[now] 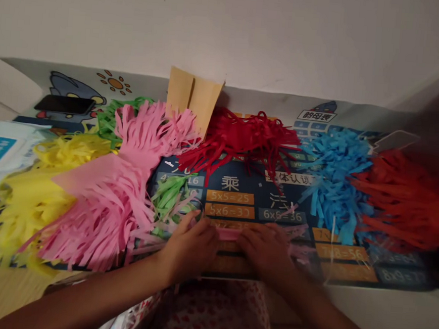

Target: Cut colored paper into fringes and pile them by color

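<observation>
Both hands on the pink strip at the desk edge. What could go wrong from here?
1. The left hand and right hand press a thin pink paper strip between them; it looks flimsy and might tear or crease.
2. The green fringe and the pink fringe pile lie right beside the left hand, so loose strips may snag or get dragged.
3. The work sits near the desk edge; pieces could slide off.

pink paper strip (230, 233) | thin, flat | lies crosswise on the mat's near edge | pinched at both ends by fingers
</observation>
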{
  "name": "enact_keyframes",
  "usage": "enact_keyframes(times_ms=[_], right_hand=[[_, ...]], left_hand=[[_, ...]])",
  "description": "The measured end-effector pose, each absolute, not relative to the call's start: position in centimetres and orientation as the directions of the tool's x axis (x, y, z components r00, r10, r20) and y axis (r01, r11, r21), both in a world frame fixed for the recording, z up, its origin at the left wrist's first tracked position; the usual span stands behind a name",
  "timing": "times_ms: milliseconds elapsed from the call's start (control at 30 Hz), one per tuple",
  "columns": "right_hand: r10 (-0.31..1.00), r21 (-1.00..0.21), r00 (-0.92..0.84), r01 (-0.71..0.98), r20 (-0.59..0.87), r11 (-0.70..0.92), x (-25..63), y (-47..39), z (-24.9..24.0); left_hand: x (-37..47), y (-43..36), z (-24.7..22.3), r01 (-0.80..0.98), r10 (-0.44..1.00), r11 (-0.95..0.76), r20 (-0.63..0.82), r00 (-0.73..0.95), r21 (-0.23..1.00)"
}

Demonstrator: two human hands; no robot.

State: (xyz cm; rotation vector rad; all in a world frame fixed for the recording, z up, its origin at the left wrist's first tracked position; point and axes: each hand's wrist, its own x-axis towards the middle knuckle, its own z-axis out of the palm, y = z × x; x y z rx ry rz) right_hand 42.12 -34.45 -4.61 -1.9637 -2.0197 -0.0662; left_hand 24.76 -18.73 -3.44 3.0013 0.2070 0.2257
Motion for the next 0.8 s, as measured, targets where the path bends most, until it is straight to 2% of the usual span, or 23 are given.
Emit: enact_keyframes(times_ms=[100, 167, 333, 400, 500, 600, 800], right_hand=[[0.967, -0.204, 0.063, 0.979, 0.247, -0.012, 42.7, -33.3, -4.5], [0.962, -0.213, 0.113, 0.975, 0.248, -0.06, 42.3, -32.7, -4.1], [0.965, -0.165, -0.007, 0.985, 0.264, 0.052, 40.5, -32.5, -4.7], [0.951, -0.199, 0.002, 0.978, 0.308, 0.062, 41.2, -33.2, -5.5], [0.936, -0.371, 0.131, 0.928, 0.325, -0.001, 43.1, -34.2, -6.0], [0.941, -0.5, 0.248, 0.86, 0.231, -0.104, 44.3, -34.3, -5.4], [0.931, -0.509, 0.352, 0.822, 0.097, -0.257, 44.1, -32.9, -4.5]], left_hand=[[25.5, -18.9, -3.4, 0.094, 0.095, -0.995, 0.114, 0.989, 0.017], [25.9, -18.9, -3.6, 0.115, 0.114, -0.993, 0.126, 0.985, -0.001], [25.3, -18.4, -4.1, 0.158, 0.167, -0.985, 0.169, 0.971, 0.066], [24.2, -18.0, -4.1, 0.161, 0.182, -0.981, 0.211, 0.96, 0.113], [22.8, -17.3, -4.2, 0.191, 0.28, -0.936, 0.297, 0.913, 0.295], [22.9, -16.8, -4.0, 0.274, 0.409, -0.861, 0.265, 0.873, 0.428], [24.6, -16.7, -3.5, 0.347, 0.456, -0.831, 0.174, 0.873, 0.435]])
